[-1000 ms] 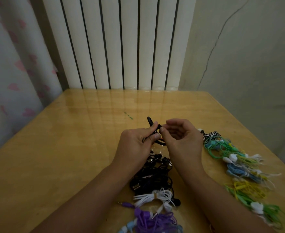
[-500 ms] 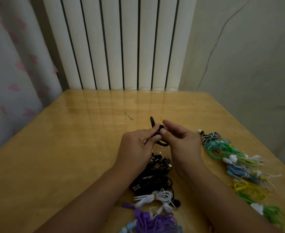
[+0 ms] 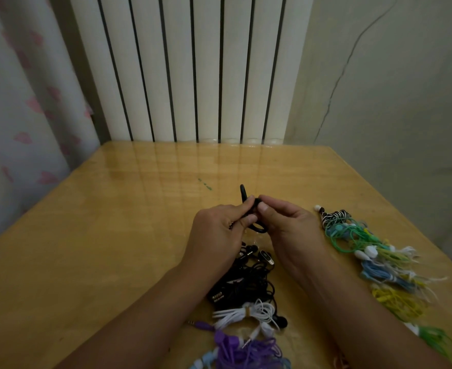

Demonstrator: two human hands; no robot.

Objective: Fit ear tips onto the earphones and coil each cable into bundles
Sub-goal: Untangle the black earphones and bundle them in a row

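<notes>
Both hands meet above the counter [image 3: 113, 235]: left hand [image 3: 214, 233] and right hand [image 3: 288, 227] pinch one black earphone cable [image 3: 257, 228] between their fingertips.

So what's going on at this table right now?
A person's left hand and right hand together pinch a black earphone cable above the wooden table. A tangled black pile lies beneath. Colourful bundles sit to the right, white and purple ones nearer.
</notes>
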